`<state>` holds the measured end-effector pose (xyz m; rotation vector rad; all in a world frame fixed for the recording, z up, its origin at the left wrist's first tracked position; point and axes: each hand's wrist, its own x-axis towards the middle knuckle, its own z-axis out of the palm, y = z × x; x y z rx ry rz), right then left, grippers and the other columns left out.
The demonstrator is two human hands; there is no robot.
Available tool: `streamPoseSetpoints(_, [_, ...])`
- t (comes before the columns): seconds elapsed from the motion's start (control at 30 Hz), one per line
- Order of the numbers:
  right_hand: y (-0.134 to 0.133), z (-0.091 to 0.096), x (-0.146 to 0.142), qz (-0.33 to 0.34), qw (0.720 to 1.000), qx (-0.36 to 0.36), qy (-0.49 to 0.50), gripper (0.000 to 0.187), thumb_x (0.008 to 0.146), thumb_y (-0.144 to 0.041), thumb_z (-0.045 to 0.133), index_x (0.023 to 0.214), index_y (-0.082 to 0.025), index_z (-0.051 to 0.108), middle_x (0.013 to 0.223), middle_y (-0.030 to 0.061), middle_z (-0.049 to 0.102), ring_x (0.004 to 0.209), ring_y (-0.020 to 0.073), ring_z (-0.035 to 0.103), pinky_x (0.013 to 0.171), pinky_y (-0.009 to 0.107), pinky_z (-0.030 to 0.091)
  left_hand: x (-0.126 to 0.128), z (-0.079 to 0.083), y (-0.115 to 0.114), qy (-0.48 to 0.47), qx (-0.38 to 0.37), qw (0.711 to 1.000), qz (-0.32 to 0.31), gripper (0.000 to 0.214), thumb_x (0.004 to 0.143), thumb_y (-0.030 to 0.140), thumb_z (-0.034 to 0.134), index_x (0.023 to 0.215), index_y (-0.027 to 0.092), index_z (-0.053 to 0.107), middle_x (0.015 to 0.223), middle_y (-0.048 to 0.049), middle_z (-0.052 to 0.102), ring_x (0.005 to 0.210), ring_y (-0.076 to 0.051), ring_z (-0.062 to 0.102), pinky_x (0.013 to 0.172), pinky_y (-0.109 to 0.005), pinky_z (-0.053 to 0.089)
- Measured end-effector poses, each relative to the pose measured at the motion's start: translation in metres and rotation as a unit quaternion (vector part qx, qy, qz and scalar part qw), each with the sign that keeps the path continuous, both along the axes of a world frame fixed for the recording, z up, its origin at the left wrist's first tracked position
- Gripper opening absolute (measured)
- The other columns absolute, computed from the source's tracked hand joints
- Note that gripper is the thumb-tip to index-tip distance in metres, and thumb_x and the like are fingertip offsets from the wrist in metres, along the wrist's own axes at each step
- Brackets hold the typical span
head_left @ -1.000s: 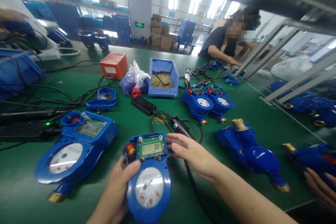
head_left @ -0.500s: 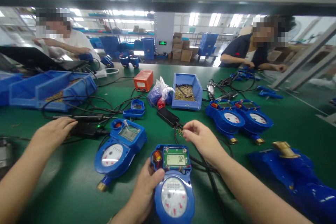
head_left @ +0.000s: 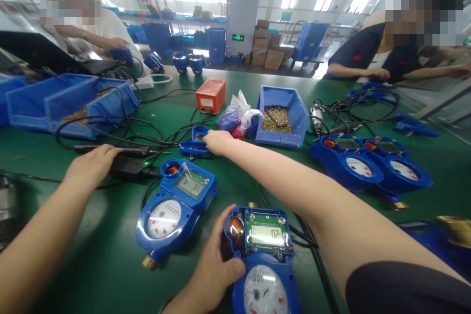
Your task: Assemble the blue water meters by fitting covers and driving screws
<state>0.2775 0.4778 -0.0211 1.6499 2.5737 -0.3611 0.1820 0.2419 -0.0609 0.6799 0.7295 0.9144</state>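
Observation:
My left hand [head_left: 219, 267] grips the left side of a blue water meter [head_left: 263, 260], its thumb on the front. The meter's upper compartment lies uncovered, with a green circuit board, a lit display and a round dial below. My right hand [head_left: 220, 142] stretches across the bench, fingers closed at the right edge of a small blue plastic cover [head_left: 195, 147]. Left of my meter lies a second blue water meter [head_left: 176, 208] with its cover on. A co-worker's hand [head_left: 90, 167] reaches in from the left, by an electric screwdriver [head_left: 117, 150] and a black box [head_left: 128, 169].
Beyond my right hand stand an orange box [head_left: 211, 96], a plastic bag [head_left: 239, 117] and a blue bin [head_left: 281, 140] of small brass-coloured parts. Two uncovered meters [head_left: 362, 167] sit to the right. Cables cross the bench. Two co-workers sit opposite.
My right hand has moved left and away from me, from small screws beside a black box to the blue cover. My left hand still holds the meter. The view has tilted down.

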Motion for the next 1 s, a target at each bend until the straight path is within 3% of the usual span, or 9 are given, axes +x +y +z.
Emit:
streamPoseSetpoints(0.2, [0.002, -0.004, 0.005, 0.01, 0.999, 0.036, -0.002, 0.018, 0.09, -0.023, 0.053, 0.102, -0.011, 0.056, 0.106, 0.0079, 0.055, 0.093, 0.0188, 0.056, 0.081, 0.038, 0.05, -0.003, -0.006, -0.002, 0.076, 0.052, 0.995, 0.033, 0.092, 0.054, 0.055, 0.076, 0.131, 0.017, 0.043, 0.138, -0.0148, 0.041, 0.127, -0.036, 0.036, 0.109, -0.045, 0.025])
streamPoseSetpoints(0.33, [-0.012, 0.02, 0.021, -0.016, 0.992, 0.107, 0.057, 0.018, 0.085, -0.012, 0.052, 0.102, -0.008, 0.055, 0.104, 0.0114, 0.057, 0.092, 0.021, 0.056, 0.079, 0.035, 0.047, -0.004, -0.002, -0.004, 0.114, 0.08, 0.989, 0.051, 0.09, 0.057, 0.057, 0.073, 0.131, 0.016, 0.042, 0.132, -0.0159, 0.048, 0.123, -0.037, 0.041, 0.105, -0.045, 0.031])
streamPoseSetpoints(0.43, [-0.043, 0.049, 0.043, -0.059, 0.978, 0.172, 0.104, 0.018, 0.086, -0.016, 0.051, 0.102, -0.008, 0.054, 0.099, 0.0102, 0.058, 0.093, 0.021, 0.054, 0.081, 0.034, 0.044, -0.002, 0.003, -0.005, 0.127, 0.096, 0.985, 0.07, 0.09, 0.057, 0.057, 0.073, 0.131, 0.016, 0.043, 0.129, -0.0154, 0.051, 0.12, -0.036, 0.044, 0.102, -0.042, 0.036])
streamPoseSetpoints(0.53, [-0.098, 0.072, 0.072, -0.116, 0.941, 0.246, 0.202, 0.013, 0.085, -0.018, 0.055, 0.096, -0.012, 0.056, 0.092, 0.0046, 0.059, 0.088, 0.0175, 0.055, 0.081, 0.033, 0.044, 0.0, 0.005, -0.006, 0.137, 0.138, 0.976, 0.096, 0.086, 0.059, 0.057, 0.072, 0.129, 0.015, 0.044, 0.134, -0.0148, 0.046, 0.124, -0.034, 0.041, 0.104, -0.039, 0.033])
streamPoseSetpoints(0.67, [-0.188, 0.076, 0.107, -0.205, 0.829, 0.313, 0.415, 0.012, 0.082, -0.021, 0.059, 0.094, -0.019, 0.06, 0.084, 0.0004, 0.06, 0.078, 0.0144, 0.057, 0.076, 0.031, 0.046, -0.002, 0.007, -0.009, 0.163, 0.218, 0.952, 0.137, 0.076, 0.066, 0.055, 0.067, 0.126, 0.013, 0.046, 0.136, -0.0148, 0.044, 0.128, -0.03, 0.036, 0.107, -0.035, 0.028])
streamPoseSetpoints(0.77, [-0.247, 0.064, 0.124, -0.289, 0.694, 0.271, 0.602, 0.016, 0.078, -0.025, 0.065, 0.093, -0.023, 0.062, 0.084, 0.0008, 0.06, 0.075, 0.0136, 0.058, 0.068, 0.027, 0.049, -0.009, 0.016, -0.015, 0.194, 0.268, 0.927, 0.174, 0.076, 0.062, 0.055, 0.069, 0.122, 0.013, 0.049, 0.133, -0.0161, 0.046, 0.129, -0.033, 0.033, 0.11, -0.04, 0.024])
streamPoseSetpoints(0.9, [-0.298, 0.039, 0.123, -0.354, 0.5, 0.035, 0.789, 0.023, 0.068, -0.029, 0.075, 0.086, -0.02, 0.064, 0.074, 0.0007, 0.057, 0.059, 0.0098, 0.053, 0.052, 0.02, 0.046, -0.012, 0.036, -0.032, 0.209, 0.336, 0.896, 0.203, 0.059, 0.059, 0.038, 0.077, 0.112, 0.018, 0.059, 0.127, -0.0128, 0.053, 0.128, -0.035, 0.035, 0.109, -0.045, 0.025])
streamPoseSetpoints(1.0, [-0.319, 0.019, 0.105, -0.351, 0.364, -0.156, 0.848, 0.031, 0.062, -0.028, 0.079, 0.086, -0.016, 0.064, 0.067, -0.0005, 0.055, 0.051, 0.0058, 0.046, 0.047, 0.015, 0.043, 0.0, 0.054, -0.043, 0.211, 0.414, 0.871, 0.158, 0.051, 0.066, 0.019, 0.072, 0.115, 0.024, 0.059, 0.128, -0.0079, 0.053, 0.123, -0.031, 0.043, 0.105, -0.044, 0.032])
